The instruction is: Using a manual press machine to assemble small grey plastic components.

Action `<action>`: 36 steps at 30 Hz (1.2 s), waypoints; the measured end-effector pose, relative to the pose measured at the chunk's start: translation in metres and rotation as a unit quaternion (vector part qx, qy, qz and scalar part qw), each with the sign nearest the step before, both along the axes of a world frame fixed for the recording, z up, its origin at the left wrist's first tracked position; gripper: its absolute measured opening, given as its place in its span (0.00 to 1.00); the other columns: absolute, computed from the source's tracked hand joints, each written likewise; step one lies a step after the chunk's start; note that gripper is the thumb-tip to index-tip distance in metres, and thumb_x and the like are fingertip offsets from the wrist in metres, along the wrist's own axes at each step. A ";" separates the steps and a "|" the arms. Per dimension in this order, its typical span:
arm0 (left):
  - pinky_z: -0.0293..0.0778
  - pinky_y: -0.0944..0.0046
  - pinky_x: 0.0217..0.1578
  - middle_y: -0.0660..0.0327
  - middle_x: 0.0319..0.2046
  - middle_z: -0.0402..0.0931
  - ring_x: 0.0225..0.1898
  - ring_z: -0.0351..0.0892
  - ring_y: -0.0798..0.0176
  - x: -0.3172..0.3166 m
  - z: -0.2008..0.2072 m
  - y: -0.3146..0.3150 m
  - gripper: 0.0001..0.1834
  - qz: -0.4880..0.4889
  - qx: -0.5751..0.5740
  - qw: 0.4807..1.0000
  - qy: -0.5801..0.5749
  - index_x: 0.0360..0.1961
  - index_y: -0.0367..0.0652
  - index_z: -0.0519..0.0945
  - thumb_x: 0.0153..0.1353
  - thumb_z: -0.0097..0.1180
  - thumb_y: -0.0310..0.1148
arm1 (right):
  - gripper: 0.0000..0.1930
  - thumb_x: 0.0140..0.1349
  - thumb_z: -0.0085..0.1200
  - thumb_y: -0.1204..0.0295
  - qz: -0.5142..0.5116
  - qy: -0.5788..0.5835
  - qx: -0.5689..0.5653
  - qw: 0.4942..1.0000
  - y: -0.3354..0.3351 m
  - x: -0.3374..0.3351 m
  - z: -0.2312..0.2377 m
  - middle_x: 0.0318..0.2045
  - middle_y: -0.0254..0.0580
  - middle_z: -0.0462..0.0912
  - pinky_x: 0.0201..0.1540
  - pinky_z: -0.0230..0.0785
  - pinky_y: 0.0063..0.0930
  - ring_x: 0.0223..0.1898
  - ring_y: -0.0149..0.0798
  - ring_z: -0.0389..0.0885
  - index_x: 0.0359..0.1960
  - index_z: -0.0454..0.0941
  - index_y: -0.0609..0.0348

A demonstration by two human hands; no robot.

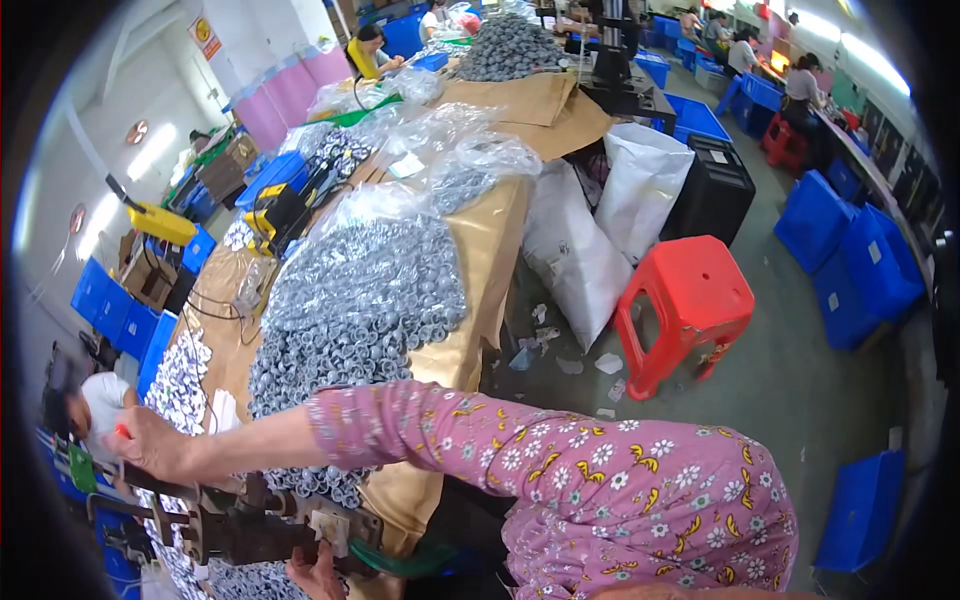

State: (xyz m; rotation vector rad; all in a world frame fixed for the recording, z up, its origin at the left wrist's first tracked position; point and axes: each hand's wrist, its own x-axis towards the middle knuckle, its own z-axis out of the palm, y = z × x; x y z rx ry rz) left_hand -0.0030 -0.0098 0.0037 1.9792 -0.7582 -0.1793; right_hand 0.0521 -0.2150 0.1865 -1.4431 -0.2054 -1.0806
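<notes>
My right hand (160, 446), at the end of a bare forearm and a pink floral sleeve, is wrapped round the red-tipped lever handle (122, 432) of a dark metal hand press (245, 532). My left hand (318, 577) is low in the view, its bent fingers up against the press's light-coloured fixture (330, 528). Whatever those fingers hold is too small or hidden to name. Just beyond the press lies a big heap of small grey cup-shaped parts (325, 370), partly under clear plastic. A green hose or strap (400, 563) runs beside the fixture.
Small white parts (180, 375) lie on the brown-covered table (495, 235). A red stool (695, 285), white sacks (570, 250) and a black case (710, 185) stand on the floor. Blue bins (870, 270) line the right. Co-workers sit farther off; a person (100, 405) is at far left.
</notes>
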 end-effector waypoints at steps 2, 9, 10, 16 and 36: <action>0.68 0.65 0.29 0.66 0.22 0.75 0.25 0.70 0.70 0.001 -0.003 -0.003 0.06 -0.052 -0.018 0.998 -0.030 0.31 0.36 0.81 0.57 0.63 0.28 | 0.23 0.66 0.52 0.54 -0.034 0.076 -0.035 0.996 -0.034 0.012 -0.018 0.36 0.60 0.79 0.48 0.69 0.51 0.41 0.61 0.78 0.45 0.68 0.66; 0.74 0.49 0.34 0.51 0.36 0.81 0.32 0.78 0.48 -0.021 -0.015 0.053 0.23 -0.028 0.114 0.957 -0.264 0.52 0.37 0.84 0.68 0.54 0.45 | 0.13 0.65 0.55 0.62 -0.193 0.107 -0.274 0.936 -0.044 -0.145 -0.186 0.28 0.51 0.77 0.34 0.69 0.50 0.31 0.56 0.79 0.30 0.75 0.59; 0.74 0.49 0.35 0.50 0.36 0.81 0.33 0.79 0.48 -0.025 -0.017 0.054 0.23 -0.011 0.124 0.956 -0.267 0.51 0.37 0.84 0.67 0.54 0.46 | 0.12 0.64 0.57 0.63 -0.211 0.121 -0.334 0.911 -0.044 -0.170 -0.207 0.30 0.46 0.74 0.31 0.69 0.48 0.30 0.54 0.78 0.32 0.75 0.58; 0.75 0.49 0.36 0.49 0.36 0.82 0.33 0.80 0.47 -0.030 -0.033 0.059 0.24 0.050 0.180 0.946 -0.267 0.50 0.38 0.85 0.66 0.55 0.47 | 0.16 0.55 0.66 0.63 -0.214 0.245 -0.476 0.817 -0.047 -0.208 -0.247 0.42 0.48 0.72 0.31 0.73 0.41 0.32 0.46 0.80 0.34 0.75 0.62; 0.78 0.48 0.39 0.43 0.37 0.84 0.36 0.83 0.44 -0.039 -0.091 0.160 0.26 0.199 0.280 0.886 -0.313 0.47 0.38 0.86 0.63 0.60 0.52 | 0.13 0.54 0.65 0.66 -0.044 0.141 -0.160 0.976 -0.028 -0.193 -0.218 0.35 0.46 0.83 0.41 0.75 0.42 0.37 0.49 0.84 0.40 0.83 0.58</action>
